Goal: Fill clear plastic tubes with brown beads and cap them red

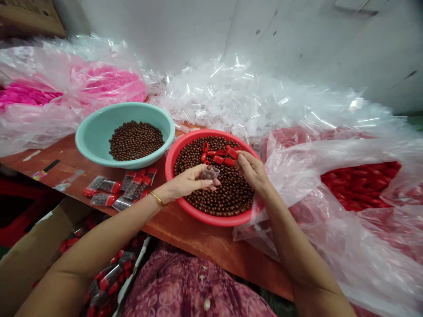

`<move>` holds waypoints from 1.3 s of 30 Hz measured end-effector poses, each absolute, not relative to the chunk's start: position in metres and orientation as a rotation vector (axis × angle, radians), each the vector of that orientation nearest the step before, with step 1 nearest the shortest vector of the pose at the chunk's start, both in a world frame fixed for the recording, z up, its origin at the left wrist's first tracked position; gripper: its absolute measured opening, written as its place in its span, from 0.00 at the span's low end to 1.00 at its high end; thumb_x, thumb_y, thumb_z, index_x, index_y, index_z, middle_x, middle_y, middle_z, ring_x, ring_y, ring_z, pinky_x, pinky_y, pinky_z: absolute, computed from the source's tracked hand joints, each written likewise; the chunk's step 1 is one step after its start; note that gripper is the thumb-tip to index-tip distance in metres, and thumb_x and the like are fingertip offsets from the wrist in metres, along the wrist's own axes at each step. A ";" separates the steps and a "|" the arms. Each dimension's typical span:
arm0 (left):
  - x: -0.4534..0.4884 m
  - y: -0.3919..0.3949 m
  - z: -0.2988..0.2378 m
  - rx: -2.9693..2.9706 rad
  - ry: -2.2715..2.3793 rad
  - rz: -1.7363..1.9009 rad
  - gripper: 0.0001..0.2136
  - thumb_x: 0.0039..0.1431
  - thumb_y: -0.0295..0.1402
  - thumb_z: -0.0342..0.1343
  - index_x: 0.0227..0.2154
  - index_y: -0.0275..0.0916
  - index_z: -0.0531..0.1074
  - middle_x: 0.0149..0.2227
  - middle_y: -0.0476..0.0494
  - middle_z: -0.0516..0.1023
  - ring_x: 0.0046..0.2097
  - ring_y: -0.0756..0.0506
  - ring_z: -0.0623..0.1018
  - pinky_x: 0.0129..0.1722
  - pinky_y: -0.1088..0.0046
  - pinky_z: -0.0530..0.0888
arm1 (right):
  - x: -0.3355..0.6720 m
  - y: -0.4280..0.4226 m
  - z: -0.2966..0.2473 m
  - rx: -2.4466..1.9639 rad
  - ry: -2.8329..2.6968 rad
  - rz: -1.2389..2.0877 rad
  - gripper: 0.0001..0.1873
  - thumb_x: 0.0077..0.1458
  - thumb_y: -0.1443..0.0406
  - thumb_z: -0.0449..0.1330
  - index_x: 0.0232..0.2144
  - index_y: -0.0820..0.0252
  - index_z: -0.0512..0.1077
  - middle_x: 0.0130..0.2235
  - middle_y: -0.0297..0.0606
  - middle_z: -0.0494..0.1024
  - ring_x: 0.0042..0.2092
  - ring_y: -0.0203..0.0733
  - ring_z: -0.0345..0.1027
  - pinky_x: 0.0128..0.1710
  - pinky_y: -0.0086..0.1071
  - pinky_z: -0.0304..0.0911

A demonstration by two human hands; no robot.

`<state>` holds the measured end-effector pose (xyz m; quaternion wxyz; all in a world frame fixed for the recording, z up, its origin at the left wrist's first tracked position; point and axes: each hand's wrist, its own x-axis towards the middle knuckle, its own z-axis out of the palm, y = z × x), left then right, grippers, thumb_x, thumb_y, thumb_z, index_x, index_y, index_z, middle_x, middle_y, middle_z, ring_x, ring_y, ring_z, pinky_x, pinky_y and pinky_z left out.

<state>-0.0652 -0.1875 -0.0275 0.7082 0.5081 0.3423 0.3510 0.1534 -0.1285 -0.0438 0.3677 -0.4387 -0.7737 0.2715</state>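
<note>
My left hand (pixel 191 181) is closed on a small clear packet (pixel 210 173) partly filled with brown beads, held over a red bowl (pixel 211 216). The bowl holds many brown beads (pixel 231 189) and several red caps (pixel 220 155) on top. My right hand (pixel 253 169) hovers over the bowl's right side, fingers curled in a pinch close to the red caps; what they hold, if anything, is hidden.
A teal bowl (pixel 95 132) with brown beads stands at the left. Several filled packets with red caps (pixel 120 189) lie on the wooden table (pixel 185 235). Clear packets are heaped behind (pixel 238 97). Bags of red caps (pixel 360 185) and pink caps (pixel 99 81) flank the bowls. A box below-left (pixel 105 281) holds finished packets.
</note>
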 end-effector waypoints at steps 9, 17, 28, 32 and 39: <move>-0.063 -0.192 -0.027 1.323 0.869 0.840 0.13 0.55 0.25 0.53 0.44 0.34 0.66 0.45 0.41 0.74 0.44 0.49 0.75 0.47 0.71 0.72 | 0.118 -0.172 -0.007 -1.038 -2.099 0.782 0.21 0.62 0.57 0.47 0.50 0.59 0.70 0.34 0.38 0.77 0.33 0.38 0.70 0.35 0.33 0.67; -0.064 -0.195 -0.034 1.593 1.021 0.867 0.12 0.53 0.31 0.53 0.41 0.34 0.67 0.38 0.45 0.74 0.39 0.49 0.73 0.40 0.73 0.71 | 0.114 -0.182 -0.018 -1.012 -2.236 0.458 0.21 0.62 0.61 0.47 0.52 0.61 0.69 0.48 0.43 0.78 0.46 0.41 0.74 0.47 0.34 0.68; -0.061 -0.201 -0.031 1.885 1.283 0.700 0.04 0.46 0.31 0.53 0.25 0.37 0.64 0.23 0.53 0.68 0.26 0.52 0.65 0.25 0.77 0.60 | 0.127 -0.187 -0.020 -0.812 -2.665 -0.078 0.24 0.63 0.63 0.43 0.56 0.71 0.63 0.23 0.40 0.76 0.23 0.38 0.67 0.23 0.30 0.61; -0.060 -0.201 -0.029 1.931 1.338 0.632 0.03 0.44 0.31 0.52 0.22 0.37 0.64 0.22 0.53 0.67 0.24 0.52 0.64 0.24 0.77 0.58 | 0.130 -0.188 -0.021 -0.808 -2.729 -0.095 0.25 0.63 0.61 0.42 0.54 0.73 0.66 0.20 0.40 0.73 0.21 0.38 0.64 0.22 0.31 0.57; -0.053 -0.201 -0.024 1.944 1.334 0.607 0.05 0.42 0.34 0.53 0.22 0.37 0.66 0.20 0.52 0.67 0.24 0.52 0.66 0.23 0.77 0.60 | 0.111 -0.176 -0.017 -1.022 -2.096 0.539 0.33 0.63 0.51 0.36 0.34 0.61 0.76 0.20 0.36 0.69 0.23 0.36 0.64 0.25 0.30 0.59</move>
